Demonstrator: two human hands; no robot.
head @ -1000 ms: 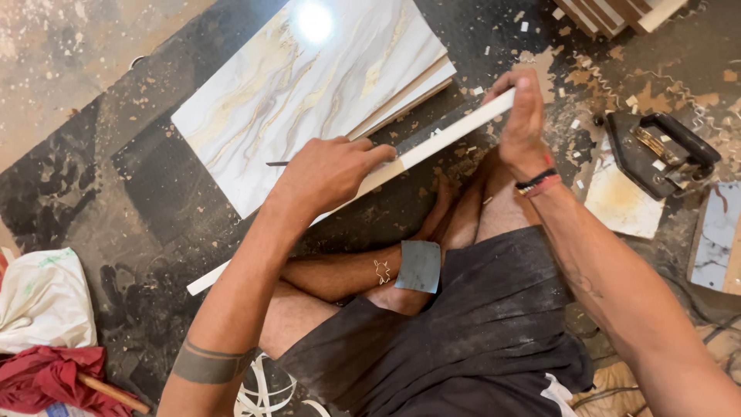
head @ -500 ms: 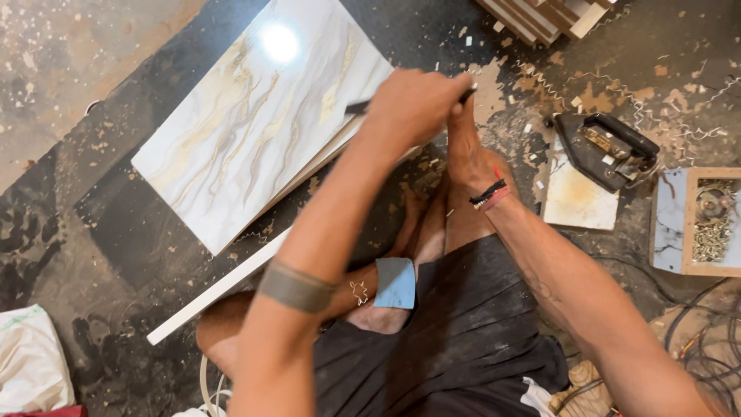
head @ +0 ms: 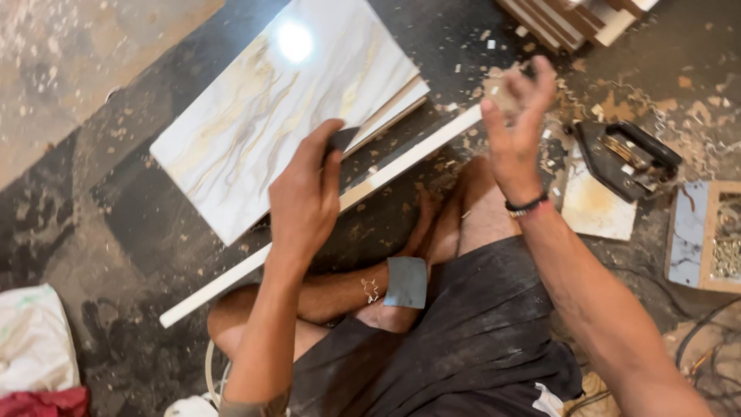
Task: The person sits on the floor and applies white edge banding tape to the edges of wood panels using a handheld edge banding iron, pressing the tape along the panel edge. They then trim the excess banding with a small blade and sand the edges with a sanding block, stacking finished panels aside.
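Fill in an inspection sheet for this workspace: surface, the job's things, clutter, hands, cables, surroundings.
Surface: dark floor, dusty, strewn with wood shavings.
Job's things: long white strip lying across the floor by the feet; marbled panel flat behind it, glare spot on top.
Clutter: iron on a pale offcut; stacked strips at top; small framed box at right.
Hands: left hand raised, pinching a small dark thing; right hand raised, fingers curled around a small pale piece.
Cables: dark cable at lower right.
Surroundings: white cloth and red cloth at lower left.

left hand (head: 305,197) pinches a dark blade (head: 340,140) over the white strip (head: 324,212) — right hand (head: 515,127) raised.
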